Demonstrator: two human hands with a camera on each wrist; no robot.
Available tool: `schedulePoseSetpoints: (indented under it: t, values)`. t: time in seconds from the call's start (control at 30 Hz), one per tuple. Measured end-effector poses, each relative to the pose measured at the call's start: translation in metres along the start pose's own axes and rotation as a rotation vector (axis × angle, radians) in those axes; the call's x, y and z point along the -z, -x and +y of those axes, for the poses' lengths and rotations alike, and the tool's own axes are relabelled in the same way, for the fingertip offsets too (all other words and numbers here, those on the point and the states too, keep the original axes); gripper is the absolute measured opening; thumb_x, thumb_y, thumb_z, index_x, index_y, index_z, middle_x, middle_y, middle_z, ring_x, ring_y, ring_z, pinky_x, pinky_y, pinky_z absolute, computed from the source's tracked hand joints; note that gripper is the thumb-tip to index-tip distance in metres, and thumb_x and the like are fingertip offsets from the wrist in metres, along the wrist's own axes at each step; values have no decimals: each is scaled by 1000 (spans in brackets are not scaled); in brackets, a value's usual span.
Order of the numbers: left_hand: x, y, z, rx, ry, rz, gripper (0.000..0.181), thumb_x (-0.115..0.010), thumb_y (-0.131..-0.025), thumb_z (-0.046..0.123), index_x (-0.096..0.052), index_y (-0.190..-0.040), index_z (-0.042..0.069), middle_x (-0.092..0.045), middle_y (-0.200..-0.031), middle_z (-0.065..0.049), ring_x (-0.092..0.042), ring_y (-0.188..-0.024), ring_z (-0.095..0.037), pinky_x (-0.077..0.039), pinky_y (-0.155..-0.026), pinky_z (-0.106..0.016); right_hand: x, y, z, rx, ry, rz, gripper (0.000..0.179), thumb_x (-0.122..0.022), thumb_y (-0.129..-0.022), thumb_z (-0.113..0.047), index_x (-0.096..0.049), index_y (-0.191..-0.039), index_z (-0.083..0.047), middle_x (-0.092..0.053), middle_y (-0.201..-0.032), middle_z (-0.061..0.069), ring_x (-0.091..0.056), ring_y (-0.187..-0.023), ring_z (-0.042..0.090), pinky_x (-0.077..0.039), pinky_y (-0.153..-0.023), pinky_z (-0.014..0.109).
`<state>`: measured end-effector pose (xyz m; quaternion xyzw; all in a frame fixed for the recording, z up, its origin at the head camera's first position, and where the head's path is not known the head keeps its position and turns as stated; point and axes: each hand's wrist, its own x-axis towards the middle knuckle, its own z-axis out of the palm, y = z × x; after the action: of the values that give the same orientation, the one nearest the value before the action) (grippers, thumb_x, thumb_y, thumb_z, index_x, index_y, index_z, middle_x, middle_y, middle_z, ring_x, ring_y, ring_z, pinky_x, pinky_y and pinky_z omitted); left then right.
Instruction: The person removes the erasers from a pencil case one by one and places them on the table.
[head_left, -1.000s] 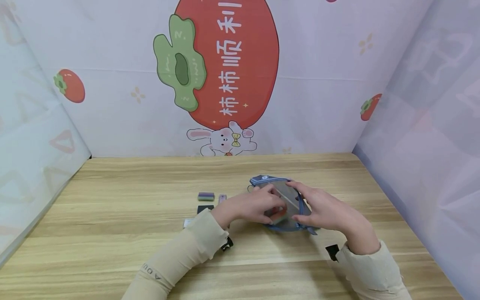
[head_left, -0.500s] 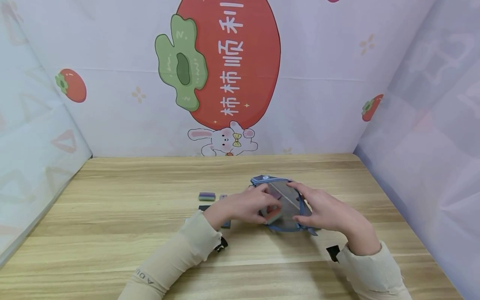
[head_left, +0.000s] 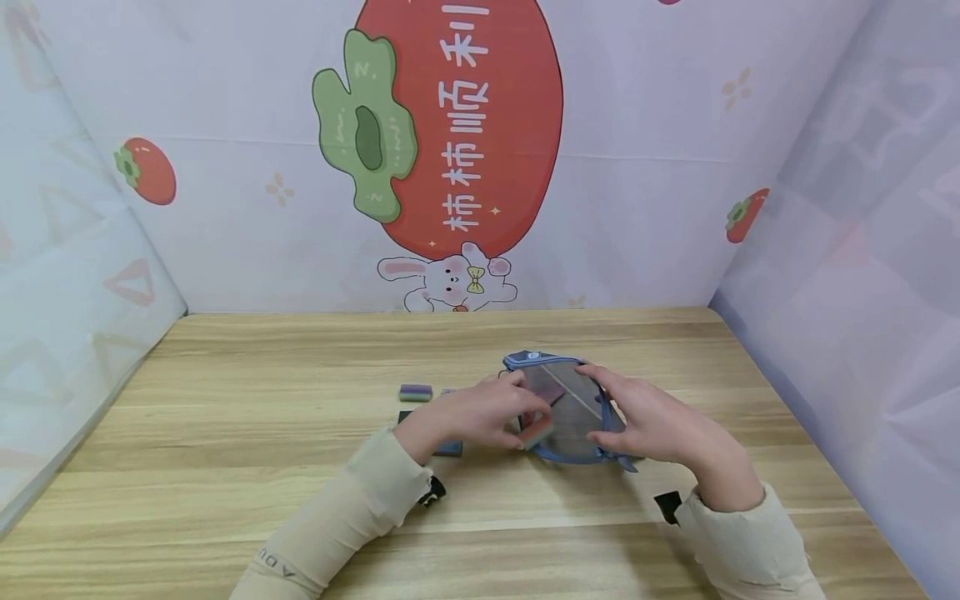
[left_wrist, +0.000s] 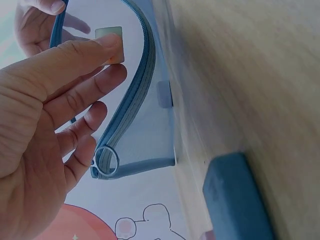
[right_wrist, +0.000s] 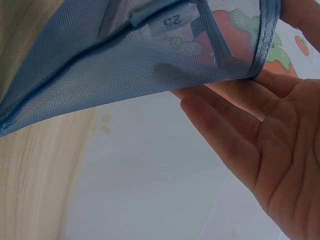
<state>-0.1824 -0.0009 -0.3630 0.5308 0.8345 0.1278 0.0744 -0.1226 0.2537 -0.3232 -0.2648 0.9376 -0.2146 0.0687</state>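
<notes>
My left hand (head_left: 491, 412) pinches a small orange and pale green block (left_wrist: 116, 46), which looks like an eraser, between thumb and fingertips. It is at the zippered mouth of a blue mesh pouch (head_left: 573, 421); whether it is wholly outside I cannot tell. On the pouch's right side, my right hand (head_left: 652, 417) holds the rim, fingers at the far edge and thumb at the near one, with the mouth spread. In the right wrist view, fingers of the right hand (right_wrist: 272, 120) lie behind the mesh. A reddish flat item shows dimly inside the pouch.
Left of the pouch on the wooden table (head_left: 225, 467) lie a purple and green striped block (head_left: 416, 392), a dark block (head_left: 405, 416) and a blue block (head_left: 449, 448). My left forearm partly covers that group. A printed cloth backdrop (head_left: 637, 233) stands behind.
My left hand has drawn leftward with the orange and green eraser, from deeper in the pouch to its left edge. The right hand stays on the rim.
</notes>
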Motion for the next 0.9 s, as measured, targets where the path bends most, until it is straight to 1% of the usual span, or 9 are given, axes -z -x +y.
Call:
schedulePoseSetpoints:
  t: [0.2, 0.3, 0.4, 0.6, 0.77, 0.9]
  values:
    - [3, 8, 0, 11, 12, -9, 46, -78, -86, 23, -65, -130, 16, -71, -107, 9, -48, -101, -9, -39, -78, -20, 0, 0, 0, 9, 3, 3, 80, -76, -86, -20, -33, -150, -2, -64, -127, 18, -65, -111, 30, -53, -89, 46]
    - [4, 12, 0, 25, 18, -15, 46, -78, -86, 24, -65, -130, 17, -70, -106, 10, -48, -99, -9, -39, -77, -20, 0, 0, 0, 11, 6, 1, 80, -76, -86, -20, -33, -150, -2, -62, -131, 21, -64, -114, 32, -53, -90, 48]
    - [5, 16, -1, 19, 28, -19, 46, -79, -85, 23, -65, -129, 18, -70, -106, 10, -48, -99, -8, -40, -77, -19, 0, 1, 0, 15, 10, 2, 80, -76, -86, -20, -32, -151, -1, -60, -133, 22, -64, -115, 33, -52, -91, 48]
    - [6, 26, -3, -7, 13, -24, 40, -79, -84, 22, -67, -123, 20, -67, -97, 13, -45, -96, -9, -41, -79, -19, 0, 1, 0, 21, 23, 19, 80, -77, -85, -20, -33, -150, -1, -61, -131, 22, -64, -113, 32, -52, -91, 48]
    - [7, 36, -4, 13, 24, -25, 40, -78, -83, 19, -67, -122, 19, -65, -93, 12, -46, -96, -9, -43, -80, -19, -1, 0, 0, 23, 21, 25, 81, -77, -84, -19, -33, -150, 0, -64, -126, 19, -65, -111, 31, -53, -89, 47]
    - [7, 44, -6, 28, 59, -33, 40, -78, -84, 20, -67, -123, 19, -64, -94, 12, -46, -96, -8, -42, -80, -20, 0, 0, -1, 29, 27, 28, 81, -78, -84, -19, -34, -149, 0, -64, -127, 21, -65, -110, 31, -53, -88, 47]
